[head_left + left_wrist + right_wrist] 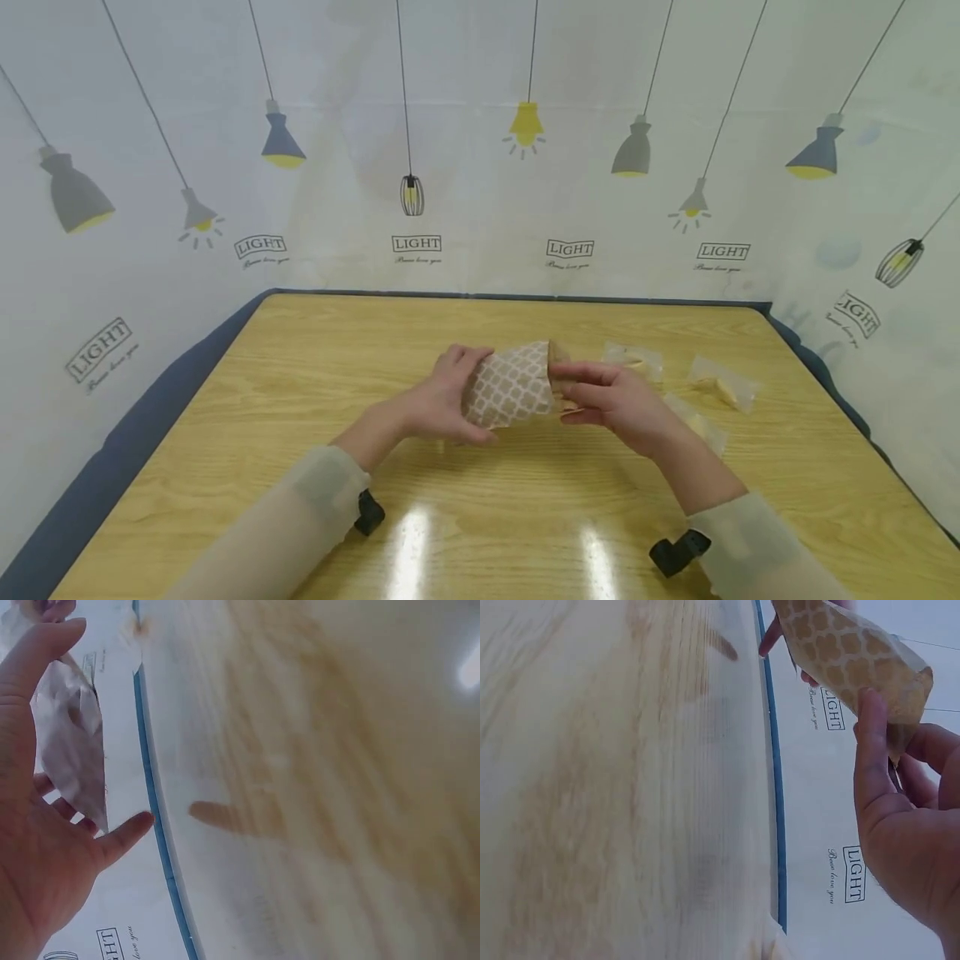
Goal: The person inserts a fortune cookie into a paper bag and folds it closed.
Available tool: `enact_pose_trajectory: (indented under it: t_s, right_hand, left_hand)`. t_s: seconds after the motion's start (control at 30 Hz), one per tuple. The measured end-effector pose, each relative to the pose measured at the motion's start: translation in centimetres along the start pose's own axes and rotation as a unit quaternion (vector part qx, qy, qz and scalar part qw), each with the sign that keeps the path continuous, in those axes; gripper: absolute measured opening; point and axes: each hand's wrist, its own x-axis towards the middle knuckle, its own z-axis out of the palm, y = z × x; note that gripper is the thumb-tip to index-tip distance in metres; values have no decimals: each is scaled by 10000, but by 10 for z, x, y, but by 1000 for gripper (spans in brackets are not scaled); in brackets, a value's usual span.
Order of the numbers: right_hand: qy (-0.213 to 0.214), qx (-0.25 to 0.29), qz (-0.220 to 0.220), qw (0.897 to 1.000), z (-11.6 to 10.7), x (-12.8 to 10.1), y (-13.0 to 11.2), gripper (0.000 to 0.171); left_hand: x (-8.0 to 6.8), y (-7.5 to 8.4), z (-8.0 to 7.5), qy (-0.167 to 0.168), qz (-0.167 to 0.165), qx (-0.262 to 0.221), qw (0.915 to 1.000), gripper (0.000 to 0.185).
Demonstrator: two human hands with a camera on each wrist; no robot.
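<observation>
A paper bag [512, 385] with a brown and white lattice pattern is held on its side just above the table, its mouth facing right. My left hand [444, 400] grips its left end, thumb below and fingers on the far side. At the mouth is my right hand [618, 408]; in the right wrist view its thumb presses the outside of the bag [855, 656] while the other fingers reach behind the rim. Those fingers partly hide the opening, and the inside of the bag cannot be seen. The left wrist view shows the bag's plain pale side [71, 735].
Right of the bag, three small clear packets lie on the wooden table [300, 375]: one at the back [633, 360], one farther right [723, 383], and one nearer packet [697, 423] partly behind the right forearm. A printed white curtain [480, 208] encloses the table's back and sides.
</observation>
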Motion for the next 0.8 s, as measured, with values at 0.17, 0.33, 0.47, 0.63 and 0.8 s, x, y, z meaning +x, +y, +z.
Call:
enact_pose_trajectory:
  t_s: [0.17,0.33,0.47,0.63,0.8]
  right_hand:
    - [150,-297,-70,9994,3,2,1,46]
    - [110,-598,-132,9981,6,1,-2,45]
    - [48,-650,-164,9977,7,0,-3,45]
    - [61,-611,-105,9981,6,-2,-3,45]
    - [-9,-745,-110,9972,0,-8,-4,47]
  left_hand:
    - [2,5,0,61,94,206,9997,137]
    - [2,7,-1,-40,104,122,9999,135]
    - [2,7,-1,-104,59,86,9999,133]
    - [2,6,-1,-68,39,-191,9998,124]
    - [0,7,-2,-28,41,-471,9989,118]
